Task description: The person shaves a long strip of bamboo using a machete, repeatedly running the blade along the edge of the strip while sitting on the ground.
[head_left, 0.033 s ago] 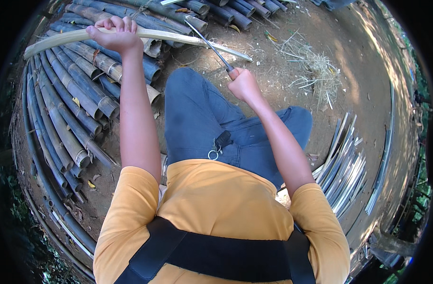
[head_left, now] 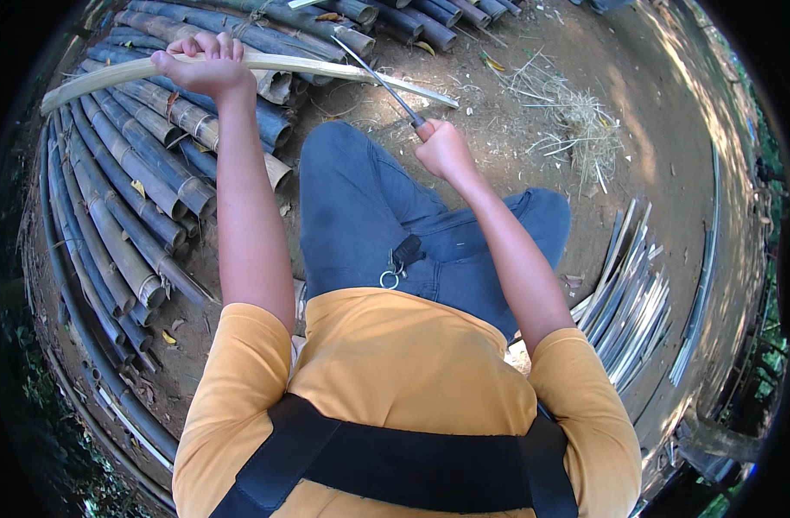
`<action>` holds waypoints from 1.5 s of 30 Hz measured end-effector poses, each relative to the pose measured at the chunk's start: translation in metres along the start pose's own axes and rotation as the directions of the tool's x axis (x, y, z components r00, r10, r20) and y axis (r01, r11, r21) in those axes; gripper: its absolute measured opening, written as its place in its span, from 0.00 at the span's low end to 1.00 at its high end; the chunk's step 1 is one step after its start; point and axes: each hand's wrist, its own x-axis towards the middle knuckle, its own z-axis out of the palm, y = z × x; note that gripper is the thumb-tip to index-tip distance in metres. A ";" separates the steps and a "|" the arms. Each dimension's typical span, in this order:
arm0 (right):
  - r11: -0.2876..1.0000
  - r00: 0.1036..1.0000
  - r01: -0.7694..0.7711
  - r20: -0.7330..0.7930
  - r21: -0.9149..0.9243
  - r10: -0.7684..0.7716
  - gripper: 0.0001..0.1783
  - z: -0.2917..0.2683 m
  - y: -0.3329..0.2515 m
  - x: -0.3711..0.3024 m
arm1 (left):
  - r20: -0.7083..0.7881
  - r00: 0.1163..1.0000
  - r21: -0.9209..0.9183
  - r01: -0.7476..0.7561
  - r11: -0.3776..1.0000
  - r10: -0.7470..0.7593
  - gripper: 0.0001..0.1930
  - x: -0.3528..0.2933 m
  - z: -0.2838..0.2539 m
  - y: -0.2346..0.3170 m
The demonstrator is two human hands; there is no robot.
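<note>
My left hand [head_left: 206,71] is closed round a long pale bamboo strip [head_left: 313,66], fingers curled over its far edge. The strip runs from the far left to past the middle, bowed in this view. My right hand [head_left: 447,154] grips the handle of a knife with a narrow dark blade [head_left: 379,81], which points up and to the left. The blade crosses the strip right of my left hand; whether it cuts in or only rests there I cannot tell.
Stacked dark bamboo poles [head_left: 127,198] fill the left and far side. A heap of pale shavings [head_left: 585,129] lies on the dirt ground at the far right. Several split strips [head_left: 624,311] lie fanned out beside my right arm. My bent legs [head_left: 369,207] are below the knife.
</note>
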 end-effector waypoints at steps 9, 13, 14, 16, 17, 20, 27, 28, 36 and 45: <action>0.999 0.999 -0.031 -0.019 -0.010 0.031 0.16 0.014 -0.018 0.009 | -0.229 0.972 0.019 0.067 0.998 -0.061 0.28 0.014 -0.042 -0.014; 0.999 1.000 0.002 0.003 -0.039 -0.002 0.16 0.013 -0.032 0.002 | -0.252 0.967 0.034 0.048 0.998 -0.038 0.28 0.013 -0.047 -0.014; 0.999 1.000 0.010 -0.015 -0.035 -0.011 0.16 0.017 -0.027 0.005 | -0.233 0.972 0.032 0.045 0.998 -0.036 0.28 0.012 -0.044 -0.014; 0.999 0.998 0.034 -0.057 -0.030 -0.036 0.16 0.017 -0.018 0.011 | -0.215 0.976 0.030 0.036 0.999 -0.029 0.28 0.015 -0.038 -0.013; 0.999 0.999 0.016 -0.046 -0.047 -0.018 0.16 0.016 -0.018 0.012 | -0.220 0.975 0.037 0.037 0.999 -0.028 0.28 0.015 -0.036 -0.012; 0.997 1.000 0.021 -0.014 -0.075 -0.022 0.16 0.006 -0.028 -0.004 | -0.213 0.977 0.050 0.032 0.998 -0.021 0.28 0.009 -0.035 -0.007; 0.989 0.997 -0.052 -0.069 -0.136 0.043 0.14 0.011 -0.007 0.007 | -0.178 0.984 0.046 0.029 0.999 -0.020 0.29 0.007 -0.024 -0.015; 0.989 0.999 0.035 -0.017 -0.143 -0.037 0.14 0.010 -0.014 -0.001 | -0.174 0.985 0.062 0.010 0.998 0.001 0.29 0.006 -0.029 -0.004; 0.991 0.999 -0.035 -0.027 -0.126 0.032 0.15 0.018 0.018 0.011 | -0.225 0.974 0.103 0.027 0.994 -0.003 0.27 0.003 -0.020 -0.003; 0.981 0.987 -0.160 -0.051 -0.108 0.155 0.18 0.019 0.075 0.038 | -0.258 0.966 0.118 0.033 0.992 -0.002 0.28 0.010 -0.004 -0.005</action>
